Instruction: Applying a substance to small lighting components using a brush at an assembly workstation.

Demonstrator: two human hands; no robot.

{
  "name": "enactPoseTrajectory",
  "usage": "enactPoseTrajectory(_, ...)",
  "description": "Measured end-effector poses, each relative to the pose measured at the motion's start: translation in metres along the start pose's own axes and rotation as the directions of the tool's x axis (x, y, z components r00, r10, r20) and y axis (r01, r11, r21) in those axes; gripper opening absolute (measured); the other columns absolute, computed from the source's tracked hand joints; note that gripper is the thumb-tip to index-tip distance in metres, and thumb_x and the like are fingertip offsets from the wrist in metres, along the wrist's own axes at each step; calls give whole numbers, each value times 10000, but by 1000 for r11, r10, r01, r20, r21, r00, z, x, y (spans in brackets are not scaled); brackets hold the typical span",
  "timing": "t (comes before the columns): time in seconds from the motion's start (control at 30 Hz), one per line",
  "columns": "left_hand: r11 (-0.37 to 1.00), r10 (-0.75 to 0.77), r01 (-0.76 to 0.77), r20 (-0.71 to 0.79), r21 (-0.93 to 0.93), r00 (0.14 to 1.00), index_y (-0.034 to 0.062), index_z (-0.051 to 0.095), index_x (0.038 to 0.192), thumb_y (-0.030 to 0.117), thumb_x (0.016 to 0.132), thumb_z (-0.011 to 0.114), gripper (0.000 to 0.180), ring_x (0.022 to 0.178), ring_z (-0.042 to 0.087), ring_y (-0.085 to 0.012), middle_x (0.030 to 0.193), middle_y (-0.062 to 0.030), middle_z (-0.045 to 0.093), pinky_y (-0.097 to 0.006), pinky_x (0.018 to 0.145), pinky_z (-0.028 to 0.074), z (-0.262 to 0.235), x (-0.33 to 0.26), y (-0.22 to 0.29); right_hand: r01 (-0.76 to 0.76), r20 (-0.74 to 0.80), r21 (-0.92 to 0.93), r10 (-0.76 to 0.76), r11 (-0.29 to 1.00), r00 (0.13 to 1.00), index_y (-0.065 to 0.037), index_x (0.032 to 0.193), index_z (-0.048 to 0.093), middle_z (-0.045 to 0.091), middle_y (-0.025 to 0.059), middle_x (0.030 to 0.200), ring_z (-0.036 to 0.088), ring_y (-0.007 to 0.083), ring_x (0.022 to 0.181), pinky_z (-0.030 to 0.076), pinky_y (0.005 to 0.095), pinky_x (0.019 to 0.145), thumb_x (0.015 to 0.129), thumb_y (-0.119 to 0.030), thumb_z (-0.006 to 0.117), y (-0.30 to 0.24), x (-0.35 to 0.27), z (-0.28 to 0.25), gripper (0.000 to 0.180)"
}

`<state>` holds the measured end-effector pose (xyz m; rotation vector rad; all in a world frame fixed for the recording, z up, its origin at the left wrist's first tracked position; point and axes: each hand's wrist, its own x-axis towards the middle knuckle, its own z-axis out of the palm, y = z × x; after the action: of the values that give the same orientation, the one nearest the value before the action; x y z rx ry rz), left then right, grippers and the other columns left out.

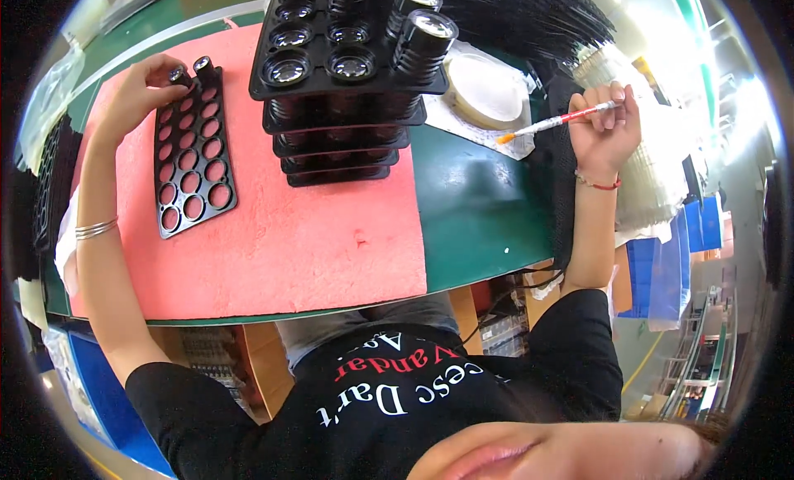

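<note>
My left hand [142, 93] is at the far end of a flat black plate with rows of round holes [188, 153]. Its fingers pinch a small black cylindrical part [177, 74] at that end. Another such part [203, 64] stands in the plate's far right corner. On the right, my right hand [609, 136] is raised with its fingers closed around a slim brush [556, 121]. The brush has a red and white handle and an orange tip, which points left toward a round shallow dish [488, 91] with a pale, whitish inside.
A tall stack of black trays [347, 91] with shiny lens parts stands at the middle of the pink mat [314, 248]. The green tabletop [471, 207] shows beyond the mat's edge. Bundles of thin black strands [546, 21] lie at the back right. Blue bins [703, 223] are farther right.
</note>
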<state>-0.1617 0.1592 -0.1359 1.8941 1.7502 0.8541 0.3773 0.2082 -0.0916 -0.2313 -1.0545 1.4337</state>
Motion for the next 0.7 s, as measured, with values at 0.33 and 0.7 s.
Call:
enactPoseTrajectory(0.33,999,-44,44,24,28,999,-11,595,957,102,737,648,253,868,560,-128,902,-58,624,-279,829,426,3,4,-9,-24,15,-7,24,1000,1000,-95,675,492,319,-29,481,276,84,461,249,241,509,896,-222,440,3,1,-3,260)
enactPoseTrajectory(0.7,991,-134,134,97,2,986,6,600,987,91,733,646,272,854,560,-118,892,-52,627,-284,829,426,2,3,-1,-44,38,9,43,999,998,-81,703,510,330,-9,495,271,101,473,260,251,518,900,-232,439,4,2,-7,258)
